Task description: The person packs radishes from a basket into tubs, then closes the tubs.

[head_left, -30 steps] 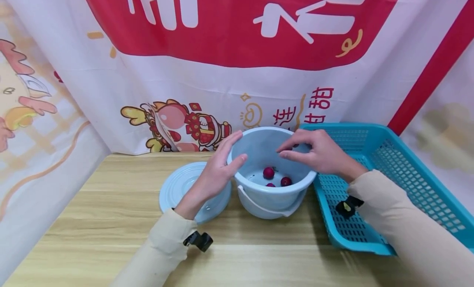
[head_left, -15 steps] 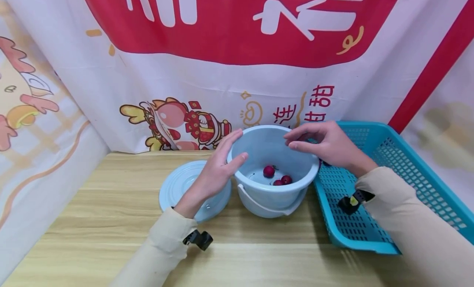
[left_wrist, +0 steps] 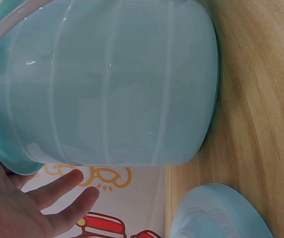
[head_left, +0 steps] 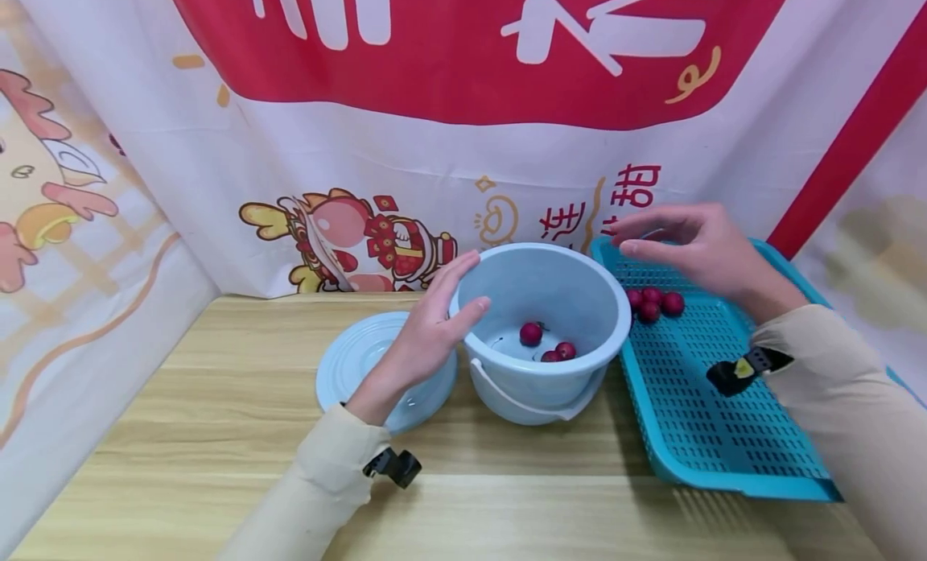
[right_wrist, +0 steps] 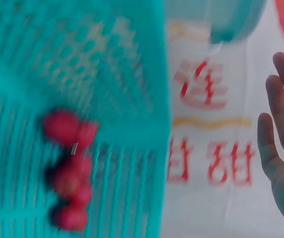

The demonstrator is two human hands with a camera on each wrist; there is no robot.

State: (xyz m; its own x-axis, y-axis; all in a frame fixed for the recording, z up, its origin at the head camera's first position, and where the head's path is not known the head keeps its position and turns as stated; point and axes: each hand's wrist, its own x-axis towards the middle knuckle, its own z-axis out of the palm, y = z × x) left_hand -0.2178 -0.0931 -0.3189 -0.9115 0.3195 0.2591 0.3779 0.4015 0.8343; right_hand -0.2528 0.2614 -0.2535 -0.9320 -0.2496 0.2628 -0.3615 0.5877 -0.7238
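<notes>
A light blue bucket (head_left: 539,392) stands upright, with a few small dark red round fruits (head_left: 531,333) on its bottom. Against its left rim rests my left hand (head_left: 427,336), thumb over the edge. The left wrist view shows straight fingers (left_wrist: 62,191) beside the bucket wall. My right hand (head_left: 695,247) hovers over the back of the teal basket (head_left: 644,420), to the right of the bucket. It holds nothing, and its fingers (right_wrist: 280,114) are extended and apart. Several more red fruits (head_left: 649,311) lie in the basket's back left corner.
A round light blue lid (head_left: 348,364) lies on the wooden table (head_left: 181,432), left of the bucket and partly behind my left arm. The bucket's white handle (head_left: 517,404) hangs down in front. A printed cloth (head_left: 405,175) hangs close behind everything.
My right hand has moved from over the bucket rightward and up to above the basket, its fingers spreading. The basket's fruits have come into sight. My left hand stays at the rim.
</notes>
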